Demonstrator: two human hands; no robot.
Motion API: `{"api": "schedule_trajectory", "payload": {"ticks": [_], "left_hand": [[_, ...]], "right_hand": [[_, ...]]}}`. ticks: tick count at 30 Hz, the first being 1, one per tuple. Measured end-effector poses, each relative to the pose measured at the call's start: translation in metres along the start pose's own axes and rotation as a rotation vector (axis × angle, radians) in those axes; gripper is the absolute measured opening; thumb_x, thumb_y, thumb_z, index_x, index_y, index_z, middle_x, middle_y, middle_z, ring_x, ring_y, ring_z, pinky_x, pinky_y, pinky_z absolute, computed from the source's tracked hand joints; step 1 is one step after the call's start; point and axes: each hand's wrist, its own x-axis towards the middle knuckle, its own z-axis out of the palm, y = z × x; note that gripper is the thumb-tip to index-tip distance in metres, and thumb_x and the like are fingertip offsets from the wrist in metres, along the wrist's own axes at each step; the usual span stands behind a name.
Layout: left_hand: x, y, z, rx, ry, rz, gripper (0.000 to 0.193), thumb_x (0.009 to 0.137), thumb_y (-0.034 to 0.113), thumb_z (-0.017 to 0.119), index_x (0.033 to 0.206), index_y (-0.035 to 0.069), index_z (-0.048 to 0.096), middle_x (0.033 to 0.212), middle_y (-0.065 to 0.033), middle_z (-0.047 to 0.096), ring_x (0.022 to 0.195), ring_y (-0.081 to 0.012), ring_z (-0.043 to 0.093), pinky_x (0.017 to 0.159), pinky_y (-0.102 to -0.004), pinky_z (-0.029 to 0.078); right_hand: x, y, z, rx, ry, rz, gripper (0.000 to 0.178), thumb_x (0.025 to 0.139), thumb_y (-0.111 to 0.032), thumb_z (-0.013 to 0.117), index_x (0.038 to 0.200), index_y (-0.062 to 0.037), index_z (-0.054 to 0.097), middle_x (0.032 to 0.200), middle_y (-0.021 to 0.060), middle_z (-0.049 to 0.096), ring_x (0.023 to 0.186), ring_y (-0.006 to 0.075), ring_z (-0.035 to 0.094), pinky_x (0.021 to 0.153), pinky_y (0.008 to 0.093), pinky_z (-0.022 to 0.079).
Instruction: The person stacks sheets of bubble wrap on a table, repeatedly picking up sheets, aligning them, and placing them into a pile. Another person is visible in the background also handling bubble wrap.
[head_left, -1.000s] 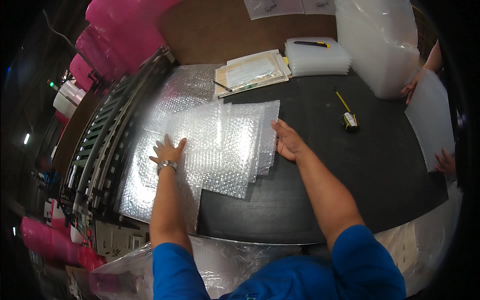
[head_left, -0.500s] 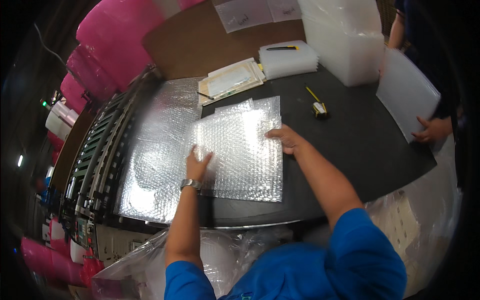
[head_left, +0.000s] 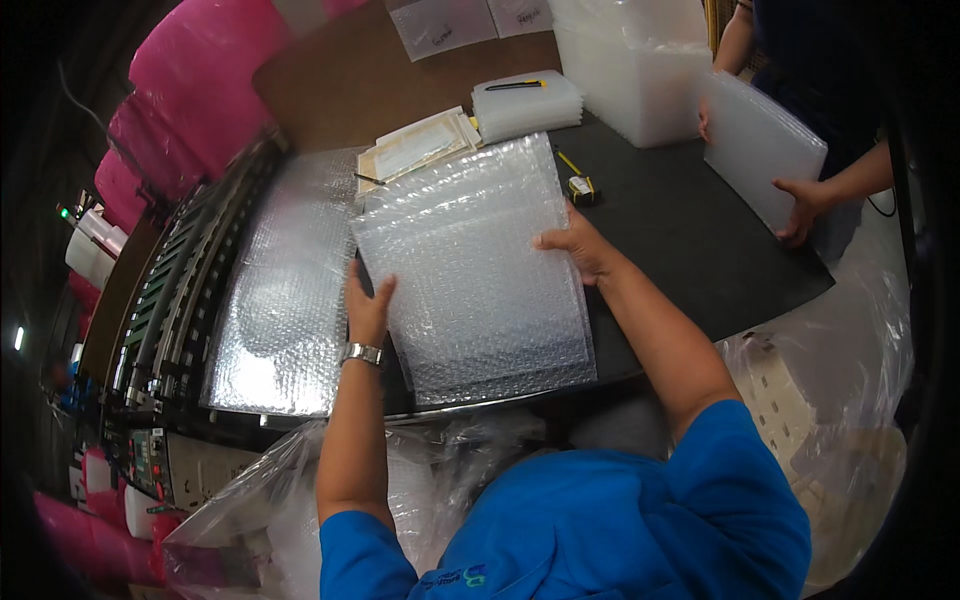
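Two hands, both mine, hold one stack of clear bubble-wrap bags on the black tabletop. My left hand presses against the stack's left edge, fingers together and pointing up, thumb apart, and my right hand clamps the right edge with fingers bent over the top sheet. Pushing in from both sides like this squares the edges, I think, since the sheets are slippery and fan out easily. How many bags make up the stack I cannot count; the layers blur into each other, though several offset edges show at the top. The stack lies in front of me, its near end reaching the table's front edge. Left of it, one long sheet of bubble wrap comes off the machine with green rollers, lying flat just beside my left hand. Behind the stack sit one pile of flat paper envelopes and one pile of white foam sheets with a single pen on top. One yellow tape measure rests near my right hand's fingertips. Across the table a co-worker's two hands hold another pile of clear bags upright on edge, next to one tall white stack.
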Motion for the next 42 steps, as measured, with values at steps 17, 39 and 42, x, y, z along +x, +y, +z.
{"api": "schedule_trajectory", "payload": {"ticks": [17, 39, 42], "left_hand": [[-0.026, -0.022, -0.044, -0.413, 0.11, -0.251, 0.075, 0.076, 0.061, 0.048, 0.128, 0.008, 0.036, 0.129, -0.0151, 0.038, 0.12, -0.0293, 0.035, 0.097, -0.0467, 0.03], [-0.027, 0.004, 0.024, 0.641, -0.339, 0.159, 0.072, 0.068, 0.028, 0.066, 0.13, 0.008, 0.034, 0.137, -0.0225, 0.025, 0.124, -0.036, 0.03, 0.098, -0.0438, 0.029], [-0.027, 0.022, 0.05, -0.692, -0.287, -0.45, 0.059, 0.083, 0.035, 0.05, 0.127, 0.001, 0.034, 0.128, -0.0184, 0.041, 0.114, -0.0301, 0.044, 0.095, -0.0399, 0.037]], "right_hand": [[-0.022, -0.01, -0.004, -0.217, -0.072, -0.194, 0.085, 0.059, -0.002, 0.07, 0.133, -0.0072, 0.027, 0.123, 0.005, 0.043, 0.115, 0.0186, 0.038, 0.099, 0.0331, 0.028], [-0.017, 0.019, -0.071, -0.018, 0.403, 0.142, 0.06, 0.068, -0.006, 0.058, 0.121, -0.0049, 0.031, 0.105, 0.0149, 0.047, 0.091, 0.0271, 0.053, 0.076, 0.0442, 0.048], [-0.016, 0.021, -0.062, -0.065, 0.474, 0.163, 0.061, 0.067, -0.002, 0.056, 0.122, -0.0049, 0.03, 0.104, 0.0154, 0.048, 0.089, 0.0266, 0.054, 0.072, 0.0435, 0.05]]}}
